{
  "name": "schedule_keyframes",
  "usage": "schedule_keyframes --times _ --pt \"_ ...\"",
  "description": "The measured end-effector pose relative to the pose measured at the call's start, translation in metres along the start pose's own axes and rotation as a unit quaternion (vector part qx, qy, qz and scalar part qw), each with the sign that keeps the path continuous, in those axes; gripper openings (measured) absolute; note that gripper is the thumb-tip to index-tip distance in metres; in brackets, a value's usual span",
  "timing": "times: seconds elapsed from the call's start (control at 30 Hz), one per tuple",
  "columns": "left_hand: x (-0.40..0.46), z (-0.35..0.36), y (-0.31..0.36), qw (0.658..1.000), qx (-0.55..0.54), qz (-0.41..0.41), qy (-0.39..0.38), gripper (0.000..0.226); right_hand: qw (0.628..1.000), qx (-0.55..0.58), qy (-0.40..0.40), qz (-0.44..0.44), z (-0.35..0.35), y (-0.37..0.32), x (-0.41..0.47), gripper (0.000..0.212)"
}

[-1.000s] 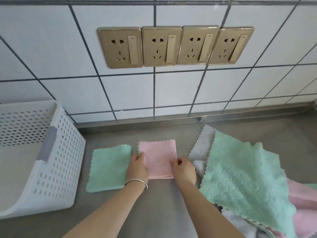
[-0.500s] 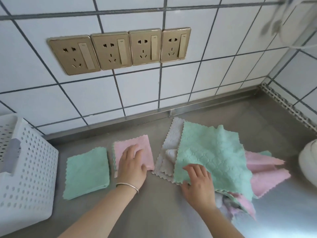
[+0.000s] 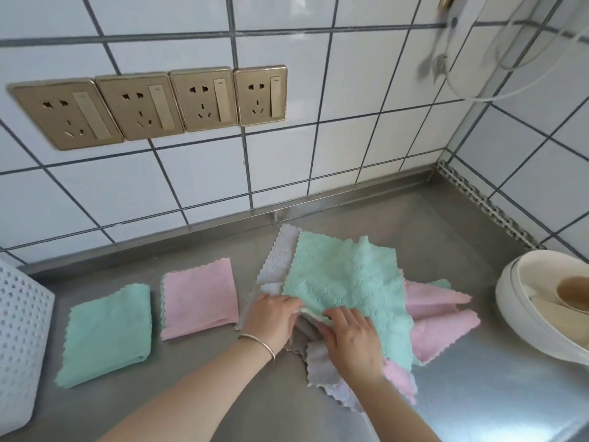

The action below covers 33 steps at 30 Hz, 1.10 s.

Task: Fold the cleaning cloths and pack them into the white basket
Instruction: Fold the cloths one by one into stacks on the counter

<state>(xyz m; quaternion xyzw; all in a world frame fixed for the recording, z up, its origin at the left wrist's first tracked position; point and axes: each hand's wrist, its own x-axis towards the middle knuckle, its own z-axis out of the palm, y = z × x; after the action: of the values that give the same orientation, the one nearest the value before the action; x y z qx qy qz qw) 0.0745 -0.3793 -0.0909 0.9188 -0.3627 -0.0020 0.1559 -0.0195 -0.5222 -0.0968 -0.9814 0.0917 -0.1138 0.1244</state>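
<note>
Perforation marks the white plastic basket (image 3: pixel 22 342), cut off by the left edge so only one holed wall shows; its inside cannot be seen. Taking the heap of unfolded cleaning cloths (image 3: pixel 424 317) on the grey steel counter (image 3: pixel 398 218) as landmark: the spread mint-green scalloped cloth (image 3: pixel 347 282) lies on top of it, a white textured cloth (image 3: pixel 280 247) pokes out at its back left corner, pink cloths stick out to its right, and grey ones crumple at its near side, largely hidden beneath the hands. How many cloths the heap holds cannot be told. Just left of the heap sits the folded pink square cloth (image 3: pixel 199 298), and further left the folded mint-green square cloth (image 3: pixel 106 334), near the basket. Right of the heap, a white round appliance (image 3: pixel 522 317) is cropped by the frame edge.

The left hand (image 3: pixel 271 320), a silver bangle (image 3: pixel 258 344) at its wrist, has its fingertips under the green cloth's near edge, gripping it. The right hand (image 3: pixel 350 339) lies palm down on that same edge, fingers loosely curled; whether it pinches anything cannot be told.

Half a second ago the left hand rested flat on the folded pink square; it has since crossed to the heap, joining the right hand.
</note>
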Motion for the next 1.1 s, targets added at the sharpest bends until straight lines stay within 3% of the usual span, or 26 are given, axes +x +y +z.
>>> schedule_keyframes --times 0.1,0.2,0.3,0.5,0.7,0.83,0.97,1.1 --pt "0.011 -0.036 0.005 0.998 -0.056 -0.015 0.036 0.022 1.0 -0.005 0.014 0.024 -0.024 0.017 0.005 0.044" --pt "0.021 -0.075 0.011 0.996 -0.034 -0.03 0.072 0.024 0.996 -0.026 0.038 0.077 -0.061 0.038 0.015 0.01" --pt "0.021 -0.109 0.004 0.991 -0.08 -0.068 0.086 0.034 0.981 0.036 0.038 0.185 -0.105 0.053 0.023 0.033" --pt "-0.026 -0.198 -0.023 0.971 -0.152 -0.086 0.163 0.013 0.985 0.136 0.03 0.099 -0.182 0.024 0.036 0.023" --pt "-0.084 -0.24 -0.077 0.944 -0.183 -0.172 0.212 0.019 0.973 0.22 0.006 0.075 -0.186 -0.034 0.056 0.01" --pt "-0.122 -0.253 -0.11 0.928 -0.202 -0.23 0.212 0.016 0.926 0.362 0.014 0.108 -0.163 -0.082 0.063 0.02" --pt "-0.171 -0.272 -0.122 0.894 -0.318 -0.212 0.232 0.025 0.875 0.471 0.025 0.108 -0.157 -0.124 0.052 0.019" --pt "-0.23 -0.266 -0.116 0.87 -0.416 -0.208 0.165 0.025 0.861 0.5 -0.02 0.09 -0.143 -0.137 0.016 0.027"
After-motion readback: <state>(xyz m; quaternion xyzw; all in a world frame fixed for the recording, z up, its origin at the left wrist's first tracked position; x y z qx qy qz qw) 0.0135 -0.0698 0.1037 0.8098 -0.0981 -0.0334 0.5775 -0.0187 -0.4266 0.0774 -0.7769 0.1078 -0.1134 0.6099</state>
